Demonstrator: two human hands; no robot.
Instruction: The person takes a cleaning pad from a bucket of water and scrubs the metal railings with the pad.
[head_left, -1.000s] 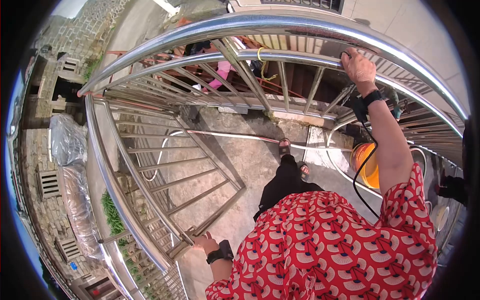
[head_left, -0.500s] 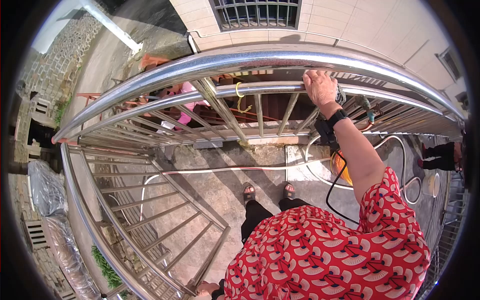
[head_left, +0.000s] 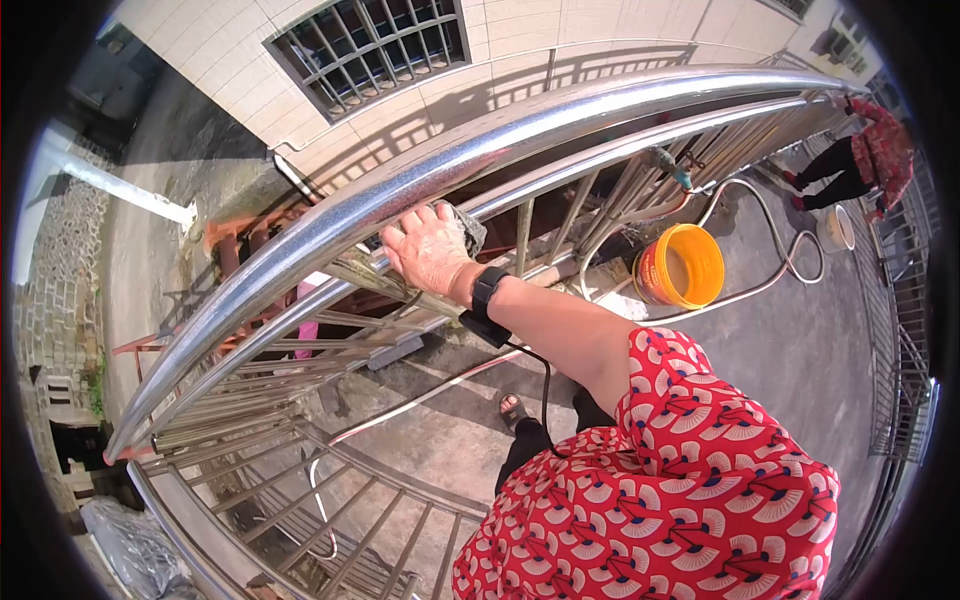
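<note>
Grey cloth partly hidden under right fingers; window cropped by top edge.

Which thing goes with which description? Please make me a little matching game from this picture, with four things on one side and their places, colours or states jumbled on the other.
Things
1. Large bucket
2. Right hand
3. Window
4. Camera wearer's shirt

Descriptions
A. Red, with a fan pattern
B. Barred, set in the pale wall
C. Yellow-orange, standing on the ground
D. At the railing, with a dark cloth

Right pairs: 1-C, 2-D, 3-B, 4-A
</note>
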